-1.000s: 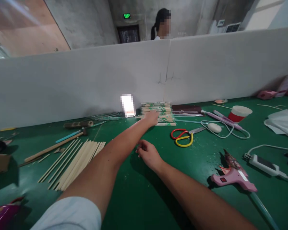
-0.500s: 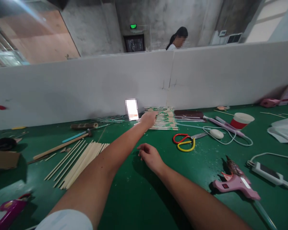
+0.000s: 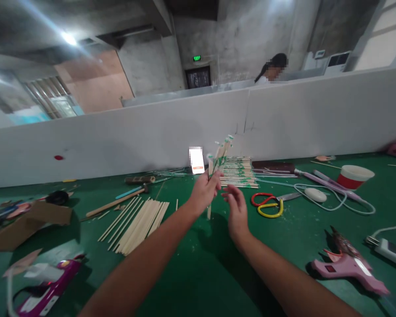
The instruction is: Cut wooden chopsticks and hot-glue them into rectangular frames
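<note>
Sticks in green-printed paper sleeves form a small bunch (image 3: 219, 157) held in the left hand (image 3: 203, 192), whose fingers are closed around its lower part. The bunch leans a little to the right, its tops fanned out above the hand and one end poking out below the palm, over the green table (image 3: 191, 273). The right hand (image 3: 236, 210) hovers just right of the bunch, half open with fingers loosely curled, holding nothing; whether a fingertip touches the sticks I cannot tell. Just beyond the hands, against the white partition (image 3: 119, 141), lies a flat stack (image 3: 240, 172) of the same sleeved sticks. Left of the hands a spread of bare wooden sticks (image 3: 139, 222) lies on the table. To the right lie red-and-yellow scissors (image 3: 267, 205), farther right a red cup (image 3: 354, 177), and near right a pink glue gun (image 3: 346, 266). A person (image 3: 271, 72) stands behind the partition.
</note>
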Motion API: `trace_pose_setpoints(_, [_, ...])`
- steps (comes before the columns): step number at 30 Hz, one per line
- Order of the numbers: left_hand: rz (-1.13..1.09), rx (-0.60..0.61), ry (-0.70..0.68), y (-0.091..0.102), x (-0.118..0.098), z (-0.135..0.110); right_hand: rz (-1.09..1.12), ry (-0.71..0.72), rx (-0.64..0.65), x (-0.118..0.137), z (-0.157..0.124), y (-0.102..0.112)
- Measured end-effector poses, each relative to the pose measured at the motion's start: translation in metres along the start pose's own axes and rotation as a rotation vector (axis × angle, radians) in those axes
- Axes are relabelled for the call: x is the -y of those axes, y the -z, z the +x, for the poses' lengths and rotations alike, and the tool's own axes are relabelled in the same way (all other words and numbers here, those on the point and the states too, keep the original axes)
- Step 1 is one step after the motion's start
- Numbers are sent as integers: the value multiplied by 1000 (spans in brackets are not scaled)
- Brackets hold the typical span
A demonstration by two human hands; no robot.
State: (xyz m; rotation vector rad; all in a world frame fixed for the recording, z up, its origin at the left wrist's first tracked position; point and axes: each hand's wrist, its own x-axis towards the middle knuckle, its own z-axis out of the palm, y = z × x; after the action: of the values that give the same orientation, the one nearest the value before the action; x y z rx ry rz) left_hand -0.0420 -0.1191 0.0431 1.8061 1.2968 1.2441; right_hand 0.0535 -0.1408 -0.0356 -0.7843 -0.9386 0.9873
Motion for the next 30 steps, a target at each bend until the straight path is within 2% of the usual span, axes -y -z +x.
trace_pose_setpoints(1, [-108,-11,38,1,-3,-15,44,54,-30,11,0,-1])
trace_pose_setpoints(2, [-177,-29,54,1,-5,-29,74,86,-6,22,-1,-2])
trace_pose_setpoints(4, [-214,-69,39,-1,-6,-52,105,120,110,40,-2,-5])
trace_pose_setpoints(6, [-206,-105,23,-6,-2,-69,91,104,193,51,-5,-8])
trace_pose_setpoints(9, [-247,-149,24,-13,9,-82,1,59,244,57,-9,-12])
trace_pose_setpoints(12, [-290,-156,-8,-18,21,-87,-95,72,276,54,-10,-11])
trace_pose_setpoints(15, [-281,-108,-13,-18,27,-89,-133,81,270,50,-9,-9])
trace_pose_setpoints(23, [-131,-139,57,-14,29,-87,-7,82,190,45,-7,-7])
trace_pose_setpoints(27, [-138,-172,45,-15,31,-86,52,21,210,47,-9,-5])
trace_pose_setpoints(30, [-188,-185,51,-16,32,-86,73,32,240,45,-11,-5])
